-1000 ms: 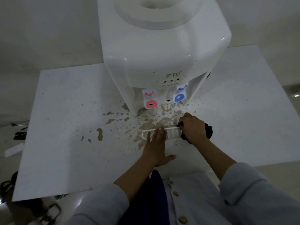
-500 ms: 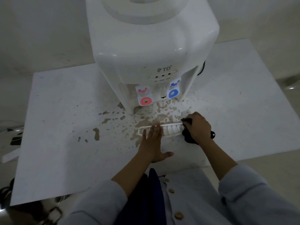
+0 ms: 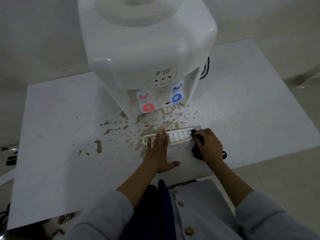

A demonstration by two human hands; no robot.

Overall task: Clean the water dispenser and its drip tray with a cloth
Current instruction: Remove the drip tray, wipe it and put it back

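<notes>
A white water dispenser stands at the back of a white table, with a red tap and a blue tap on its front. Its white slotted drip tray lies detached on the table in front of it. My left hand presses flat, fingers straight, on the tray's left part. My right hand grips a dark cloth bunched against the tray's right end.
Brown stain patches and splatter cover the table in front of and left of the dispenser. A black cable hangs at the dispenser's right side. Dark objects lie on the floor at the left.
The view has shifted slightly. My right hand with the cloth has stayed at the tray's right end with small rubbing shifts; my left hand keeps pressing on the tray.
</notes>
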